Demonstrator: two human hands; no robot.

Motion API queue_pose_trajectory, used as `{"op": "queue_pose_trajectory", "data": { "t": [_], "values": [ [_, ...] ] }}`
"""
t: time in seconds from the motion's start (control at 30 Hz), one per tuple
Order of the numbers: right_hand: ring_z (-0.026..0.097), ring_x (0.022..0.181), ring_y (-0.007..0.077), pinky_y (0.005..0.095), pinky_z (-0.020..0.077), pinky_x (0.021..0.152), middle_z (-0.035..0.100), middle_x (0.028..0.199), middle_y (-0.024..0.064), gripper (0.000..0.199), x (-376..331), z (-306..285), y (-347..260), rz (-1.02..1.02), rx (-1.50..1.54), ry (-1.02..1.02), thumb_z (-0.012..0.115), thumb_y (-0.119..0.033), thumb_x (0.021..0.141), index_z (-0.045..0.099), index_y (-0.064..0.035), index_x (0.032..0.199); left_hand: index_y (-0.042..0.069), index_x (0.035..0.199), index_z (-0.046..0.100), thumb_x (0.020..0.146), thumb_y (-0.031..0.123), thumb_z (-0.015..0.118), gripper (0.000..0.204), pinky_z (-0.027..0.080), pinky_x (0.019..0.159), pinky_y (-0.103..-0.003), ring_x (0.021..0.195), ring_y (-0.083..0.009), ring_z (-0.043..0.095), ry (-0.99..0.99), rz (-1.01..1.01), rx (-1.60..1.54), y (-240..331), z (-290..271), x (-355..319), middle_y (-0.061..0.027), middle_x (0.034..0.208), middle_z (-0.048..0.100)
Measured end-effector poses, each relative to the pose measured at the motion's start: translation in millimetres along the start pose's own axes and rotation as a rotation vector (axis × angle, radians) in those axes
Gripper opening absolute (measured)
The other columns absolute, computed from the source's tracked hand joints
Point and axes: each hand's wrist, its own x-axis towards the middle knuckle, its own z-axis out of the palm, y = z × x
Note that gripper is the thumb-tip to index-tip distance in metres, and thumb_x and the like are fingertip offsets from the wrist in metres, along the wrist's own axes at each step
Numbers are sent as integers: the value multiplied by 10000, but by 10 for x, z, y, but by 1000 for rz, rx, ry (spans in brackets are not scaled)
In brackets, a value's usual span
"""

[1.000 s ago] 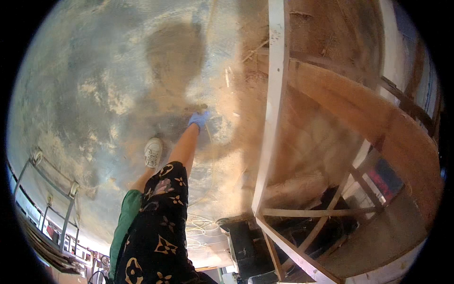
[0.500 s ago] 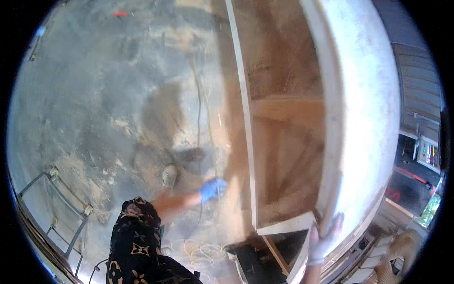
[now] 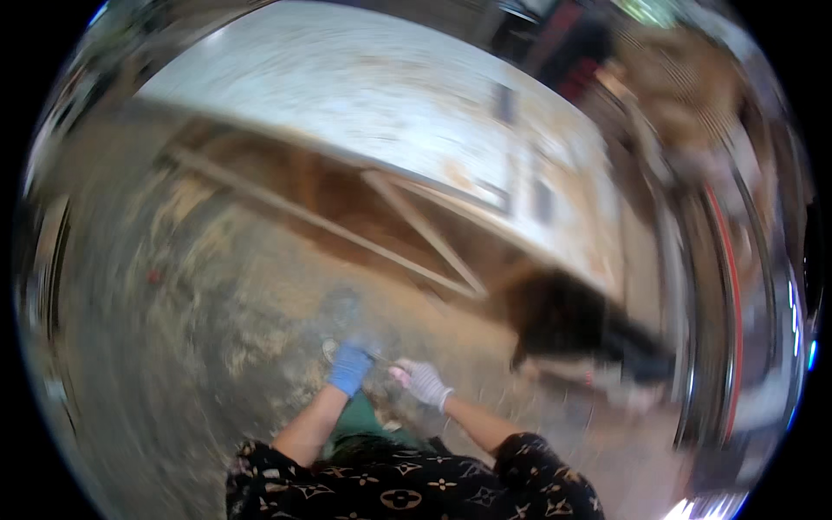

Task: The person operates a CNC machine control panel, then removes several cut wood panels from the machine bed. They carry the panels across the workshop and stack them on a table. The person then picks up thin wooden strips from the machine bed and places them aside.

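My left hand (image 3: pixel 349 367), in a blue glove, is low in front of my body with its fingers curled in. Close beside it is my right hand (image 3: pixel 425 384), in a white striped glove with a pink patch at the fingers, also closed. A thin dark strand (image 3: pixel 380 356) spans the gap between the two hands; motion blur hides what it is. Ahead of them stands a large white-topped table (image 3: pixel 364 78) with a wooden frame (image 3: pixel 321 227) underneath.
Dusty concrete floor (image 3: pixel 217 347) stretches to the left and around my feet. At the table's right end is a dark opening or object (image 3: pixel 572 321). Long rails, one edged red (image 3: pixel 726 295), run along the right side. Brown corrugated-looking material (image 3: pixel 676 82) is at the far right.
My view has swung, so the table now lies across the front. My right hand has left the table's edge and come beside the left, which has moved in from near the floor cord.
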Motion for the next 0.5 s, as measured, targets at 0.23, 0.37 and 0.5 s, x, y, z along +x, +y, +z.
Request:
{"op": "queue_pose_trajectory", "data": {
  "t": [0.23, 0.37, 0.5],
  "values": [
    [577, 566, 311, 413, 452, 538, 589, 629, 134, 161, -2329, -901, 4, 249, -502, 728, 565, -252, 727, 639, -111, 705, 152, 663, 510, 794, 283, 446, 196, 435, 615, -282, 607, -145, 512, 16, 249, -165, 1220, -1454, 301, -5, 631, 533],
    [519, 589, 174, 300, 422, 549, 558, 669, 81, 58, -4951, -1075, 1081, 451, -304, 1653, 523, -79, 789, 574, -57, 772, 180, 606, 494, 787, 262, 420, 212, 400, 463, -226, 455, -134, 463, 164, 79, -197, 1059, -1832, 383, 9, 539, 498],
    [414, 627, 83, 235, 363, 574, 423, 678, -28, 90, -6625, -744, 1235, 552, -7, 2203, 451, -87, 856, 506, -68, 787, 123, 837, 526, 810, 275, 390, 206, 395, 690, -300, 720, -172, 506, 414, -69, 170, 726, -1845, 682, -41, 815, 546]
  ]
}}
